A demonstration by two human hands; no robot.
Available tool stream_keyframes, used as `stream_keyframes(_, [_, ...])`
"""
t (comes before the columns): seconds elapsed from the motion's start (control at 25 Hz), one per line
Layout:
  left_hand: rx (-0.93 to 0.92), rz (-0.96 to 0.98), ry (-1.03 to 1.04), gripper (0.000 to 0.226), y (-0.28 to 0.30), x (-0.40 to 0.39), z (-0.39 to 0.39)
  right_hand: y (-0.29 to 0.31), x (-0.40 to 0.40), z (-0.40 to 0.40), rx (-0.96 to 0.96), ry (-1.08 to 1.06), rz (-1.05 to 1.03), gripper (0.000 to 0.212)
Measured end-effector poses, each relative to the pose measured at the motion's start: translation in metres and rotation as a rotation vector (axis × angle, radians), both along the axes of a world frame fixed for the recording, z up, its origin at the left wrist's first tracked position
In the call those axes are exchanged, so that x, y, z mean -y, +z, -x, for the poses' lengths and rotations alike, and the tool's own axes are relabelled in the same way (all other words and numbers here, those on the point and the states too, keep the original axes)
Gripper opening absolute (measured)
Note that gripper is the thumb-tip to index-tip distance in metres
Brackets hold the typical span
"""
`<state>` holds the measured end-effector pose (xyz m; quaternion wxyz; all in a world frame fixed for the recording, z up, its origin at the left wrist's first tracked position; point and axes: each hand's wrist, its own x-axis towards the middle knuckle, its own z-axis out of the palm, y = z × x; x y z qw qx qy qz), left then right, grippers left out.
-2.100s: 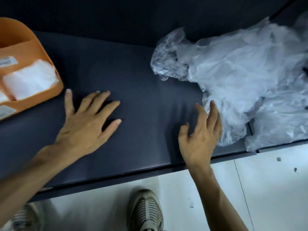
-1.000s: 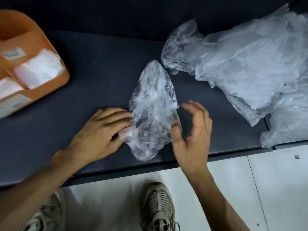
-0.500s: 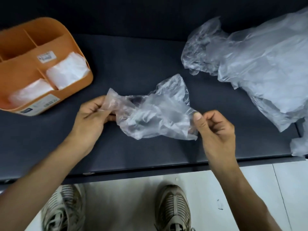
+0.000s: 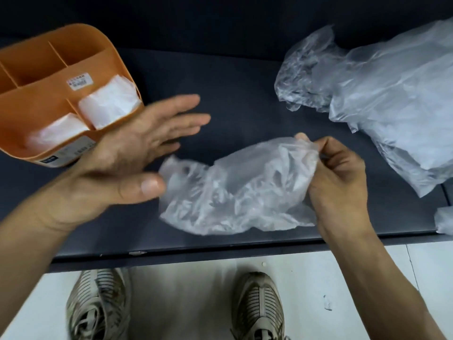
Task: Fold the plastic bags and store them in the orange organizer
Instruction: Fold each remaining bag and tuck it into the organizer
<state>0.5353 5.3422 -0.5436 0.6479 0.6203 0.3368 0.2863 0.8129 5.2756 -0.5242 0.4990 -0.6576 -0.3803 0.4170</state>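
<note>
The right hand [image 4: 339, 177] pinches the crumpled plastic bag [image 4: 235, 190], stretched left-right; the left hand [image 4: 127, 155] is spread, released.

The left hand [image 4: 137, 153] is hovering flat with fingers spread and extended toward two o'clock, thumb toward three, gripping nothing. The right hand [image 4: 338, 182] is curling closed, thumb and fingers pinching a clear plastic bag [image 4: 235, 190] at its one o'clock corner.
</note>
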Motion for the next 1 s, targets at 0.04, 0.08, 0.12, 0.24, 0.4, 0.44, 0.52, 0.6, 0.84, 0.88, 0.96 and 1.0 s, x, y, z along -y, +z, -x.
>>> stream_keyframes(0.04, [0.009,-0.005,-0.039,0.055,0.004,0.004,-0.005,0.001,-0.002,0.004,0.038,0.015,0.046,0.048])
stream_keyframes(0.08, [-0.007,0.011,-0.088,0.061,0.009,0.009,-0.013,0.004,-0.004,0.008,0.055,0.038,0.090,0.050])
stream_keyframes(0.12, [-0.031,0.031,-0.117,0.065,0.013,0.016,-0.019,0.007,-0.006,0.012,0.047,0.056,0.130,0.052])
stream_keyframes(0.24, [-0.079,0.083,0.068,0.028,0.002,0.034,-0.037,0.012,-0.008,0.006,-0.177,0.113,0.181,0.052])
stream_keyframes(0.4, [-0.132,0.259,0.444,0.051,-0.014,0.047,-0.034,-0.002,0.002,-0.024,-0.268,0.420,0.154,0.070])
stream_keyframes(0.44, [-0.116,0.300,0.474,0.047,-0.019,0.047,-0.030,-0.008,0.005,-0.028,-0.206,0.463,0.187,0.073])
stream_keyframes(0.52, [-0.141,0.307,0.472,0.041,-0.022,0.051,-0.027,-0.017,0.010,-0.029,-0.103,0.484,0.270,0.067])
stream_keyframes(0.6, [-0.250,0.244,0.402,0.043,-0.023,0.052,-0.024,-0.022,0.012,-0.025,-0.031,0.469,0.273,0.047])
stream_keyframes(0.84, [-0.138,0.262,0.188,0.058,-0.008,-0.004,0.002,-0.014,0.009,-0.027,-0.055,0.369,0.175,0.018])
stream_keyframes(0.88, [-0.102,0.155,0.255,0.057,-0.005,-0.007,0.001,-0.012,0.008,-0.027,-0.084,0.385,0.193,0.021])
stream_keyframes(0.96, [-0.099,-0.046,0.285,0.048,-0.004,-0.002,-0.010,-0.008,0.008,-0.024,-0.164,0.413,0.245,0.023])
stream_keyframes(1.0, [-0.120,-0.108,0.238,0.045,-0.006,-0.001,-0.017,-0.009,0.009,-0.022,-0.204,0.400,0.275,0.022])
